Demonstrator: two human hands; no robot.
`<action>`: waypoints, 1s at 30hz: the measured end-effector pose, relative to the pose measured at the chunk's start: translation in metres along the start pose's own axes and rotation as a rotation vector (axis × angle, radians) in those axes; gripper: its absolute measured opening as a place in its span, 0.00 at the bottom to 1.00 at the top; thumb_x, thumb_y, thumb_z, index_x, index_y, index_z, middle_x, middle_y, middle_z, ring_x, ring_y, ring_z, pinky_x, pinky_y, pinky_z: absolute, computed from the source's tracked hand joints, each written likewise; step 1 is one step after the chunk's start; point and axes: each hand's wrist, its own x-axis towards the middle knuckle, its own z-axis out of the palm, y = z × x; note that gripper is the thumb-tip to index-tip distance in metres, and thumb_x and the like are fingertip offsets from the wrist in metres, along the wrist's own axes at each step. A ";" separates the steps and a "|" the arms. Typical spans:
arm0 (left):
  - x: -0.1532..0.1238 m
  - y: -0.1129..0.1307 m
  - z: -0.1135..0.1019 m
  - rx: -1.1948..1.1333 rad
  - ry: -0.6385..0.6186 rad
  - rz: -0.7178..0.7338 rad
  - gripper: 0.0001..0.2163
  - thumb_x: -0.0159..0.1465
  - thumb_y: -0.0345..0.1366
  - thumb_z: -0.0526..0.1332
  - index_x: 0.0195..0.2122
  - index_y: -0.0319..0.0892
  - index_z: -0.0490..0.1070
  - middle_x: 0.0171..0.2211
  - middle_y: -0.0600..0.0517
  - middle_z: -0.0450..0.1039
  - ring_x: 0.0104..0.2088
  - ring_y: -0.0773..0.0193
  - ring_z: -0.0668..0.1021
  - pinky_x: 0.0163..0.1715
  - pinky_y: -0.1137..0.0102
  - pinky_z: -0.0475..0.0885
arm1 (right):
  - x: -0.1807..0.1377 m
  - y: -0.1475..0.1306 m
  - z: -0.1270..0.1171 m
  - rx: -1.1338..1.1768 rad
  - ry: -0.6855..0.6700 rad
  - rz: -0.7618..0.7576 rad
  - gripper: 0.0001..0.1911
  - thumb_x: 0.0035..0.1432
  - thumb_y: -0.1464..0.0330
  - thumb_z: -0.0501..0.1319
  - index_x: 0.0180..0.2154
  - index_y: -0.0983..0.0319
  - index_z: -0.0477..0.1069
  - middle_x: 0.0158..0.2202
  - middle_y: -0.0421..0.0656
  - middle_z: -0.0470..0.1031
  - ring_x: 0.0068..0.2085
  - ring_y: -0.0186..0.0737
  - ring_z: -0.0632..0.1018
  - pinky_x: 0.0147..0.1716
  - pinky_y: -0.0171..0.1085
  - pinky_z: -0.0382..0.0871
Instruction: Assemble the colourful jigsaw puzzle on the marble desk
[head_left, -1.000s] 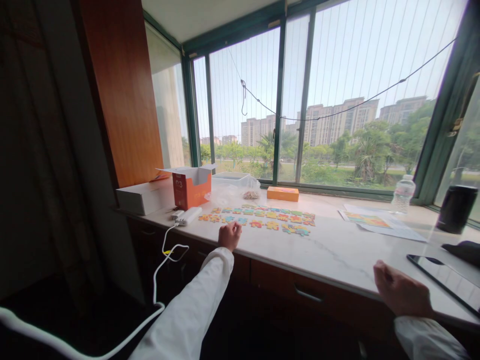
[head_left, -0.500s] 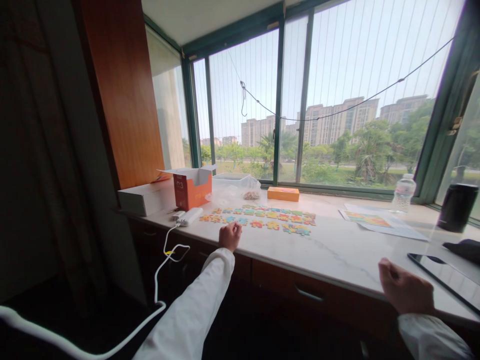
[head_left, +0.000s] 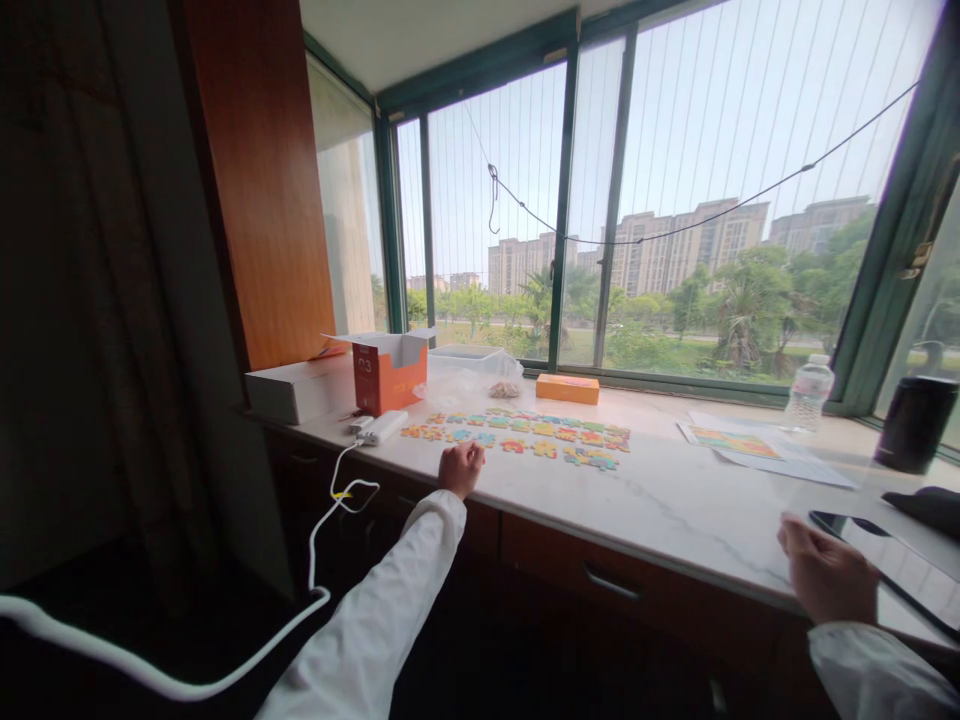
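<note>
- We have our left hand at the front edge of the pale counter, its fingers curled into a loose fist; we cannot see into the palm.
- Our right hand is also curled in, just beside the dark tablet; we cannot tell whether the two touch.
- We see the puzzle pieces lying in uneven rows on the counter, the nearest row just beyond our left hand.
- Behind the rows, we find a clear bag with small bits in it and a small orange box.
- To the left, we have an open red-orange box, a white box and a white power strip with a white cord hanging off the edge.
- To the right, we see a colourful printed sheet, a clear bottle and a black cup.
</note>
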 end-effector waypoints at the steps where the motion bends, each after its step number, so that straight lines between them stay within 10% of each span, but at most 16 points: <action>1: 0.001 0.001 -0.001 -0.010 -0.019 0.003 0.17 0.62 0.39 0.51 0.19 0.42 0.71 0.16 0.54 0.65 0.22 0.65 0.70 0.27 0.71 0.59 | 0.000 -0.001 0.000 -0.014 -0.041 -0.036 0.22 0.54 0.53 0.53 0.18 0.59 0.70 0.21 0.47 0.73 0.32 0.49 0.76 0.31 0.40 0.64; 13: 0.037 0.016 0.002 -0.001 -0.187 -0.024 0.17 0.61 0.38 0.52 0.22 0.44 0.77 0.19 0.53 0.71 0.26 0.63 0.74 0.27 0.71 0.61 | -0.012 -0.047 0.028 -0.256 -0.401 -0.430 0.27 0.62 0.51 0.47 0.18 0.58 0.67 0.19 0.39 0.71 0.26 0.40 0.73 0.31 0.36 0.61; 30: 0.187 -0.013 0.102 0.460 -0.322 -0.203 0.10 0.53 0.38 0.65 0.34 0.39 0.78 0.41 0.34 0.78 0.48 0.43 0.77 0.42 0.61 0.70 | 0.008 -0.207 0.141 -0.559 -0.464 -0.684 0.24 0.67 0.62 0.47 0.30 0.59 0.79 0.34 0.47 0.81 0.36 0.43 0.80 0.36 0.36 0.63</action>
